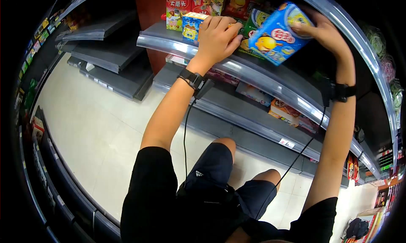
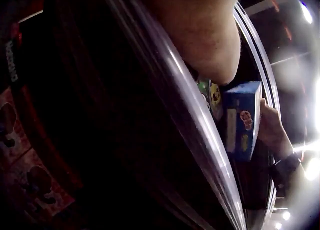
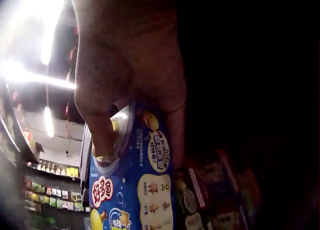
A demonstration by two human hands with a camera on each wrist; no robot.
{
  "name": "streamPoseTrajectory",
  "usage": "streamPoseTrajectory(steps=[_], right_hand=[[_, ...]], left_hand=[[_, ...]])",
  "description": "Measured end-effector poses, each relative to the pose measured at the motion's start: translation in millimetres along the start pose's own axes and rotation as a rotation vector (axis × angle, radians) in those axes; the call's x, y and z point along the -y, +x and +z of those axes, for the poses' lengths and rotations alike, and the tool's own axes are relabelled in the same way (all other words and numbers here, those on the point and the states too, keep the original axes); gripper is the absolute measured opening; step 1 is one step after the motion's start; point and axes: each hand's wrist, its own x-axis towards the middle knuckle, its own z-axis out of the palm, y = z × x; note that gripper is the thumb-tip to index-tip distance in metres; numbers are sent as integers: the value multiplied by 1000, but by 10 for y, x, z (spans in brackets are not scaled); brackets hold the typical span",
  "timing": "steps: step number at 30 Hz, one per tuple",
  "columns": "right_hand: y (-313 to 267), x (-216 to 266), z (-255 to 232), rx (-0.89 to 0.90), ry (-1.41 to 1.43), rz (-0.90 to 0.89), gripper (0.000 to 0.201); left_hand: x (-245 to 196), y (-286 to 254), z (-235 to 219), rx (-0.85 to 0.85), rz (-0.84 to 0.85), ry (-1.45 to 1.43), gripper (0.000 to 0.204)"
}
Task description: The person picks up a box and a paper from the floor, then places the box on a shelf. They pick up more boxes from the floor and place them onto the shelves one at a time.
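My right hand grips a blue biscuit box with yellow cartoon pictures, thumb across its front. The box is tilted, held above the shelf at the front of its edge. In the right wrist view the thumb lies on one face of the box and fingers reach down behind it. My left hand is over the boxes on the shelf, fingers bent forward, right beside a small blue and yellow cartoon box. What its fingertips touch is hidden, so I cannot tell whether it holds anything. Green boxes stand between the hands.
Red boxes stand at the back of the same shelf, which has a clear plastic front strip. Lower shelves hold more packages. Dark shelf units stand to the left. Cables run from both wrist cameras.
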Motion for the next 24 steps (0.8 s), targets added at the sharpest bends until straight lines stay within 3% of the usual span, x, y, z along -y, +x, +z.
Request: streamPoseTrajectory(steps=[1, 4, 7, 8, 14, 17, 20, 24], right_hand=[[-13, -205, -113, -20, 26, 21, 83], [-218, -172, -274, 40, -82, 170, 81], [-240, -410, -84, 76, -239, 233, 77], [-222, -578, 25, 115, -155, 215, 79], [-152, -620, 212, -104, -183, 299, 87], [10, -434, 282, -104, -217, 204, 83], [135, -313, 413, -49, -295, -55, 79], [242, -204, 676, 10, -207, 22, 71]], left_hand=[[1, -4, -2, 1, -2, 0, 25], [-12, -13, 11, -5, -10, -1, 25], [-2, -7, 19, -16, -8, 3, 25], [-3, -8, 20, -14, -9, 1, 24], [-30, 2, -7, -1, -14, 7, 24], [-33, 2, 2, -8, -12, 18, 25], [-33, -4, -2, -4, -9, 21, 24], [-36, -2, 10, -18, -4, 21, 24]])
